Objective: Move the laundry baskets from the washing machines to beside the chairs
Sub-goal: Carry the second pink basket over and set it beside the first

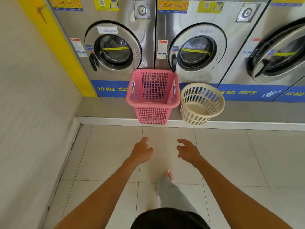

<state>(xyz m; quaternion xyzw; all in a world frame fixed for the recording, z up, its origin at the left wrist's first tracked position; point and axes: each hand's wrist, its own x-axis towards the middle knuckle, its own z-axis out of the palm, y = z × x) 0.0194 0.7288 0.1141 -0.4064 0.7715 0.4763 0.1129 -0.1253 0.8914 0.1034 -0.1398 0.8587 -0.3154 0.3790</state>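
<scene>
Pink basket [152,95] and cream basket [201,103] are being kept on the ledge [105,111] before the washing machines [115,47]; left hand [142,152] and right hand [188,150], open and empty, are being extended for pickup.

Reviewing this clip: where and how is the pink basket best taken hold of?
Probably by the two slot handles in the pink basket's flared rim, one on each side wall, coming from the front and above. It stands upright and looks empty, both hands are free, and the cream basket crowds its right side.
</scene>
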